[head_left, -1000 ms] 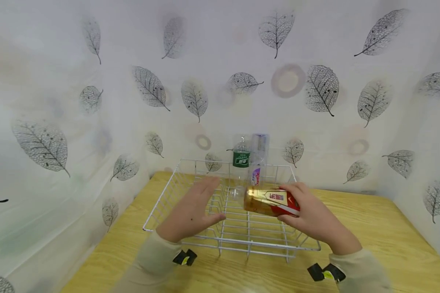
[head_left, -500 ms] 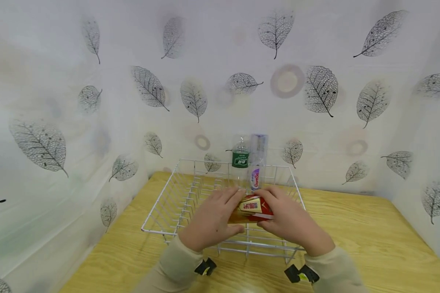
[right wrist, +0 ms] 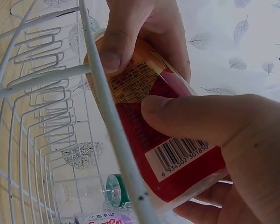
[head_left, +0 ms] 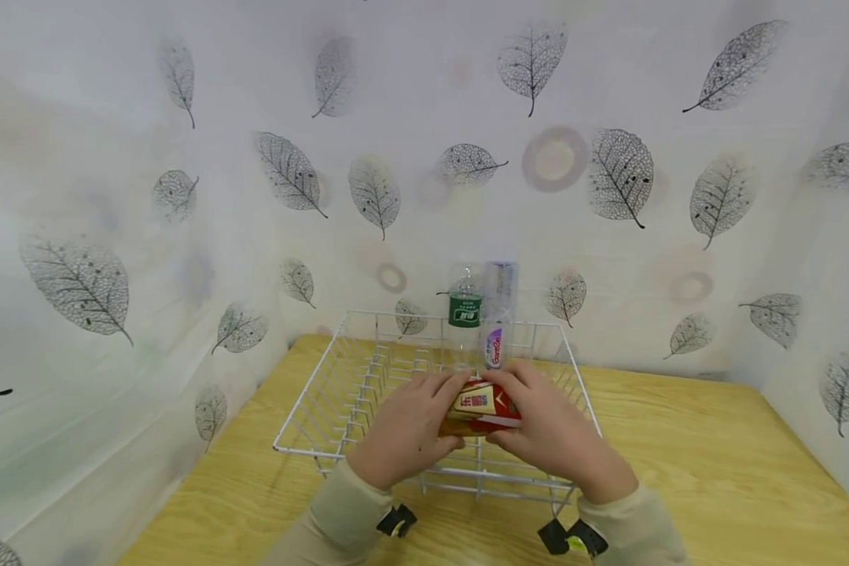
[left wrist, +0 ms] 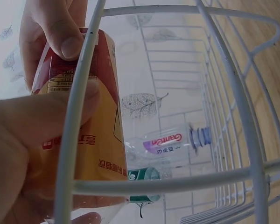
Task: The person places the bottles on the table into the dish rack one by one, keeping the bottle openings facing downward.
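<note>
In the head view, both hands hold a red-and-gold drink bottle [head_left: 483, 405] lying sideways above the front part of a white wire basket [head_left: 311, 385]. My left hand [head_left: 406, 428] grips its gold end, and my right hand [head_left: 559, 428] grips the red end. Thumbs of both hands press on its near side; in the right wrist view a barcode label [right wrist: 177, 156] shows on the red part. Two clear plastic bottles stand neck-down at the basket's back: one with a green label [head_left: 464, 310], the other with a purple-and-white Ganten label [head_left: 494, 346].
The basket stands on a wood-grain table [head_left: 679, 440], its front rim just below the hands. Rows of upright wire dividers [head_left: 364, 401] run along its left side. A leaf-patterned sheet [head_left: 424, 94] covers the back and both sides.
My left hand has come rightward and taken hold of the gold end. My right hand has moved left with the bottle. Over the last half second the hands have barely shifted.
</note>
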Demonstrator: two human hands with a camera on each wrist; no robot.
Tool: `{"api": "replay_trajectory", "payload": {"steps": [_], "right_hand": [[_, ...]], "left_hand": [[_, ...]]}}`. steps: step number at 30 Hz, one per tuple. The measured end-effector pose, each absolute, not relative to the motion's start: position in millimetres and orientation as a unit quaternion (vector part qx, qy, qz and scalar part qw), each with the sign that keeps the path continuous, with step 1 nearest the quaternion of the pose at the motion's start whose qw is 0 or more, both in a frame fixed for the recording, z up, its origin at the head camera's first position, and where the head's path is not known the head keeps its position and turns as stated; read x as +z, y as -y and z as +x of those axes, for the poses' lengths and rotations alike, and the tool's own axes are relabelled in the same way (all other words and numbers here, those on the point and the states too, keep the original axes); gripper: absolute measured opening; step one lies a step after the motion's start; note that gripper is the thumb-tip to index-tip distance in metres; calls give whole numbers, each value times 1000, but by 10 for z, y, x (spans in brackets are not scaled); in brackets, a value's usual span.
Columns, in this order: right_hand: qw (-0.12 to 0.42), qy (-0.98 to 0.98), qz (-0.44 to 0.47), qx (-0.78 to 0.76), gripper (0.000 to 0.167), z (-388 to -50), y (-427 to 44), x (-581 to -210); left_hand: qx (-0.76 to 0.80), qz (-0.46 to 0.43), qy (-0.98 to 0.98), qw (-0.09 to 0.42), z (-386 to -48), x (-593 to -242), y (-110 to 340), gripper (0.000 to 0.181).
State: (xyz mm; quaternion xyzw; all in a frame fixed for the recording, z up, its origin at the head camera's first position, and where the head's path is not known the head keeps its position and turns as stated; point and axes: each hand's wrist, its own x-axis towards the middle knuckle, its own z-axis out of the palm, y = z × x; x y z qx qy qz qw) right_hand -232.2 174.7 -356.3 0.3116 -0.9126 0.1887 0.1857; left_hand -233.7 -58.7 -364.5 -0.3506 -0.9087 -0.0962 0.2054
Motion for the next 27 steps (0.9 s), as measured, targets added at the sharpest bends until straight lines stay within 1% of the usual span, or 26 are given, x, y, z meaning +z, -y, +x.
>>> {"api": "replay_trajectory", "payload": {"steps": [5, 8, 11, 16, 21, 25, 27], "right_hand": [[185, 911, 315, 193, 79, -2316, -1750, -3601], [183, 909, 316, 201, 79, -2319, -1751, -3603], [170, 907, 313, 227, 81, -2322, -1764, -3595], [144, 885, 301, 325, 85, -2319, -1824, -3567], [128, 836, 292, 447, 86, -2326, -1884, -3560], [118, 783, 295, 535, 86, -2329, -1914, -3547], [99, 745, 297, 589, 85, -2318, -1910, -3530]], "left_hand": [[-88, -351, 910, 202, -2338, -3699, 588, 84], [-89, -349, 911, 201, -2341, -3713, 592, 82], [-97, -349, 910, 199, -2351, -3714, 602, 82], [-123, -347, 909, 194, -2370, -3691, 621, 83], [-166, -336, 910, 177, -2363, -3648, 615, 84], [-213, -325, 906, 164, -2342, -3625, 597, 83], [-245, -322, 901, 154, -2331, -3623, 588, 83]]}}
